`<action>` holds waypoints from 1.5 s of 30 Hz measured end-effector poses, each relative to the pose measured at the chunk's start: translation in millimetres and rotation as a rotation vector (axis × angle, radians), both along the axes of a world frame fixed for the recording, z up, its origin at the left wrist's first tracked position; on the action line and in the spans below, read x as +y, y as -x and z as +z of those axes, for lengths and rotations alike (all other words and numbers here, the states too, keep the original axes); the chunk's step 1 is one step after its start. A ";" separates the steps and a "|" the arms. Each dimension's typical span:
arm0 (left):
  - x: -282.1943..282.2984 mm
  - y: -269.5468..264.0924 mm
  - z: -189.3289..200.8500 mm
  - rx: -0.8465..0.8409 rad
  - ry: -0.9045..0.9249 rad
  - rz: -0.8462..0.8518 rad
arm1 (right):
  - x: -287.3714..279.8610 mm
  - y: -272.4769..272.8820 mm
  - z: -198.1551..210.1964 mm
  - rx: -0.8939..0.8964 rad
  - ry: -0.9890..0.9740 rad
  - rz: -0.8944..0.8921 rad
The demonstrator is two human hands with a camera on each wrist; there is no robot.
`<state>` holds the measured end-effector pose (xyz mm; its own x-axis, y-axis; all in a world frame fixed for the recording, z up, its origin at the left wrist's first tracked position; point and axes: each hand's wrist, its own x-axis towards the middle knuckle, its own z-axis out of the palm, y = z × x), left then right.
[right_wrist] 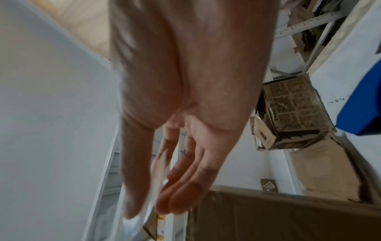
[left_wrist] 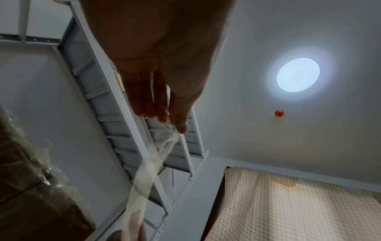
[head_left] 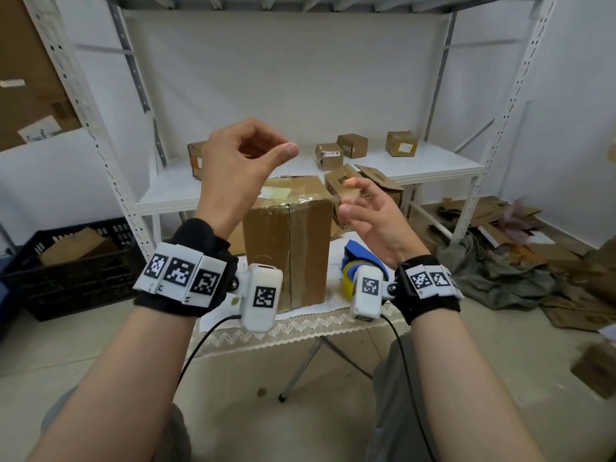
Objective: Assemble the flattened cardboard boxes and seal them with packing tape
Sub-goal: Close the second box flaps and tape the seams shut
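Standing upright on the small cloth-covered table (head_left: 300,323), the tall cardboard box (head_left: 288,241) already carries clear tape down its front seam and across its top, so it looks assembled and mostly sealed. Above and in front of it the person has both hands raised. The left hand (head_left: 238,168) is curled, thumb meeting fingertips, and the left wrist view shows why: it pinches a twisted, crumpled strip of clear tape (left_wrist: 148,169) that trails down from the fingers. The right hand (head_left: 370,211) sits lower with fingers loosely bent toward the thumb; something thin and glinting lies between them in the right wrist view, likely the strip's other end, but blur keeps me from saying it is pinched. My guess is that this is a spoiled length being pulled clear or balled up, not one being laid. Just right of the box, on the table, the blue tape dispenser (head_left: 358,251) with its yellow roll waits within easy reach. Behind, the white shelf (head_left: 433,165) holds several small cartons, and flattened cardboard lies heaped on the floor to the right.
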<state>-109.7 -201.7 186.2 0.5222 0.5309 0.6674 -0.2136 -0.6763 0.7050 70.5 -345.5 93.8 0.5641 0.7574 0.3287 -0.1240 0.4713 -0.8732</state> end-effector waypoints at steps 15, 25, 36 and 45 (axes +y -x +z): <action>29.4 21.8 -108.4 -0.172 0.210 0.187 | 29.1 19.6 -14.9 -0.344 -0.034 -0.547; 21.7 -6.0 -127.8 -0.324 0.204 0.369 | 49.7 16.9 -24.5 -0.436 -0.050 -0.751; 30.8 -22.0 -127.8 -0.320 0.088 0.433 | 59.2 14.1 -19.6 -0.417 -0.075 -0.655; 38.4 -30.2 -122.6 -0.322 0.047 0.461 | 67.6 12.0 -16.6 -0.502 -0.043 -0.688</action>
